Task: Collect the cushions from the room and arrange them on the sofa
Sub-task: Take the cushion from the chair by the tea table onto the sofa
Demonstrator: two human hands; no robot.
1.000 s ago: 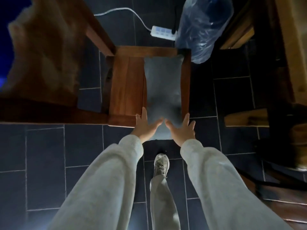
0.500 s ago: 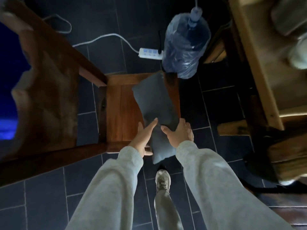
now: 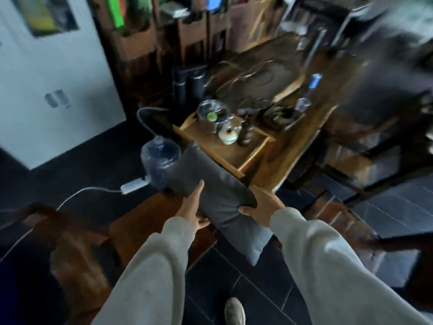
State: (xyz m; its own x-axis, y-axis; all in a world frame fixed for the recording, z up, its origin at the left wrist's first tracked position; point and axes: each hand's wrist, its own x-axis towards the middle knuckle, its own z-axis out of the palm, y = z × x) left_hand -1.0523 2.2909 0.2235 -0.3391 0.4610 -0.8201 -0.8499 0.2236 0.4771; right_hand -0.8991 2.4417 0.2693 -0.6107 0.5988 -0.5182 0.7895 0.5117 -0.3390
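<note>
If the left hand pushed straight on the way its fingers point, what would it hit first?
The left hand lies along the cushion, fingers aimed up-frame. Past the cushion, probably the wooden tray, though depth is unclear.

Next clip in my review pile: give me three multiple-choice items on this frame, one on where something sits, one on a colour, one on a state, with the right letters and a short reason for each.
1. Where is the water bottle?
A. On the floor, by the white power strip
B. On the wooden tray
C. On the wooden stool

2. What colour is the cushion?
A. Red
B. Grey
C. Yellow

3. How is the cushion held?
A. Lying flat on the stool, untouched
B. In one hand only
C. Gripped by both hands

Answers:
1 A, it stands on the dark tiles beside the strip.
2 B, its fabric is plain grey.
3 C, the left hand and right hand clasp its sides.
</note>
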